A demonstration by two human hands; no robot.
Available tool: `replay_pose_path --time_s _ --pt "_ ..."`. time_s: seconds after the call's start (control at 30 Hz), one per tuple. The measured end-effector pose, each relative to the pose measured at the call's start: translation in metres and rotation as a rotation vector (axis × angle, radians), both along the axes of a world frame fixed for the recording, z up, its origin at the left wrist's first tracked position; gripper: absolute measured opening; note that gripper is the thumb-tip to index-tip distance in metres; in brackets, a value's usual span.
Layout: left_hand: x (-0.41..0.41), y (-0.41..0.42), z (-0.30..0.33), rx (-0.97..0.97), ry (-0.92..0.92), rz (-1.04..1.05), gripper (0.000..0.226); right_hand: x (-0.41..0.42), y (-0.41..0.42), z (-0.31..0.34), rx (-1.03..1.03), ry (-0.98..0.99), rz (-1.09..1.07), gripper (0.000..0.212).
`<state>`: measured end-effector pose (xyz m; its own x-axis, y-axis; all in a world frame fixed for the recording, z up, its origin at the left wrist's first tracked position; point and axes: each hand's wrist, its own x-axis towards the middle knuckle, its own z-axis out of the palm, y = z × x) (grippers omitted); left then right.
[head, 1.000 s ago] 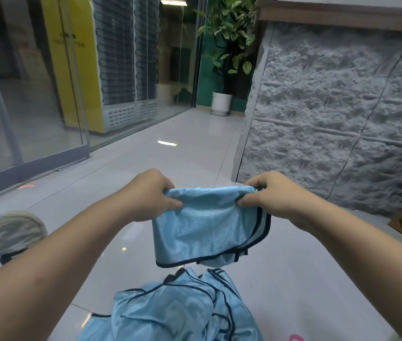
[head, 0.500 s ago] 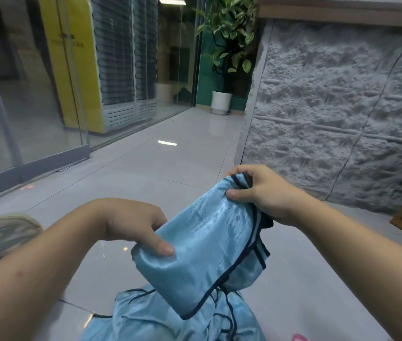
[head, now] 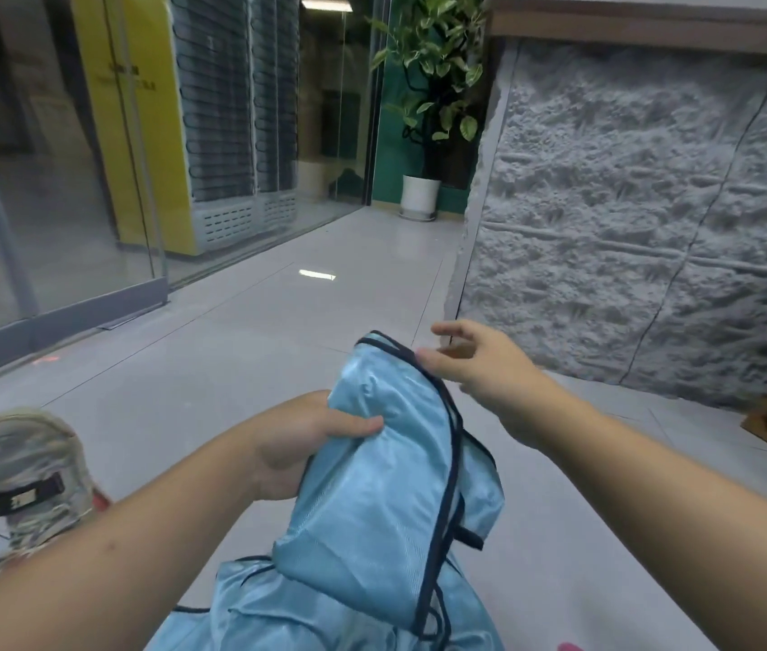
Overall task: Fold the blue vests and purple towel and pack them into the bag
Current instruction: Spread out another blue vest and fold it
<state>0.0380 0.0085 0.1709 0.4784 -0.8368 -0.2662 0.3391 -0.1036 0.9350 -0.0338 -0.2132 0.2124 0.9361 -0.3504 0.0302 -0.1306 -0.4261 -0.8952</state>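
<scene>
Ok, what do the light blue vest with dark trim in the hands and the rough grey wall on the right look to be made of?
The light blue vest with dark trim looks like thin synthetic mesh, probably polyester: slight sheen, fine weave and soft creases. The rough grey wall looks like textured stone or a moulded stone-effect panel: matt, pitted relief with straight seams. Which one, I cannot tell.

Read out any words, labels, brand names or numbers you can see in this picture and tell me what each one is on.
Nothing here can be read.
Yellow cabinet behind the glass: two lines of dark lettering, too blurred to read.
Shoe: a dark strap with small pale marks, too small to read.
Folded blue vest in the left hand: no print visible.
</scene>
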Motion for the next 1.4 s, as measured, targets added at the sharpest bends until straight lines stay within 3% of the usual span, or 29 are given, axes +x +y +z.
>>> replay_pose_path --time_s 0.07,0.17,0.27,0.37,0.47,0.6,0.73,0.9,1.0,1.13,1.27,1.4 --pt "0.006 0.007 -0.003 -0.025 0.061 0.092 0.033 -0.003 -0.012 -0.013 0.161 0.179 -0.046 0.108" --pt "0.011 0.013 -0.006 -0.083 0.12 0.148 0.043 -0.009 -0.021 -0.042 0.493 0.385 0.049 0.113" --pt "0.013 0.014 -0.008 -0.13 0.137 0.212 0.044 -0.012 -0.021 -0.059 0.685 0.484 0.185 0.124" --pt "0.011 0.013 -0.007 -0.15 0.14 0.278 0.033 -0.015 -0.01 -0.06 0.829 0.457 0.323 0.135" --pt "0.01 0.012 -0.008 -0.133 0.11 0.304 0.034 -0.019 0.007 -0.055 0.976 0.318 0.39 0.121" --pt "0.008 0.011 -0.013 -0.078 0.072 0.31 0.029 -0.022 0.025 -0.054 0.889 0.141 0.209 0.071" --pt "-0.003 0.01 -0.018 -0.033 0.034 0.321 0.026 -0.022 0.035 -0.058 0.716 0.148 0.16 0.037" --pt "-0.028 0.023 -0.033 -0.025 0.066 0.279 0.032 -0.032 0.038 -0.057 0.522 0.173 0.083 0.034" --pt "-0.042 0.039 -0.045 -0.071 0.201 0.274 0.027 -0.047 0.035 -0.059 0.422 0.236 0.148 0.032" --pt "-0.058 0.059 -0.066 -0.172 0.384 0.356 0.04 -0.072 0.036 -0.072 0.341 0.353 0.266 0.032" --pt "-0.082 0.064 -0.08 -0.158 0.371 0.397 0.033 -0.093 0.039 -0.088 0.305 0.417 0.297 0.036" --pt "-0.105 0.079 -0.101 -0.087 0.393 0.332 0.053 -0.119 0.044 -0.101 0.147 0.486 0.307 0.042"
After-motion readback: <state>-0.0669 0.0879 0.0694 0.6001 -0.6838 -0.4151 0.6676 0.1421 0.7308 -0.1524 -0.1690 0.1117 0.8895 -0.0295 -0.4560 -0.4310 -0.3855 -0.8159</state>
